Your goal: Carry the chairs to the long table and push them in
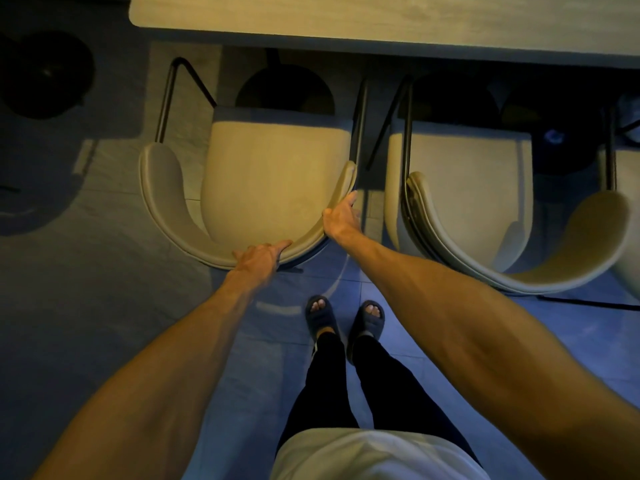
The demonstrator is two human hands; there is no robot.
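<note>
The left hand (258, 256) lies on the curved back rim of a beige chair (273, 178), fingers curled over its edge. The right hand (341, 218) grips the same rim further round, on its right side. That chair stands at the long desk (381, 20), its seat front just under the desk's edge. A second chair (485, 202) stands just beside it on the right. No containers or readable writing show.
</note>
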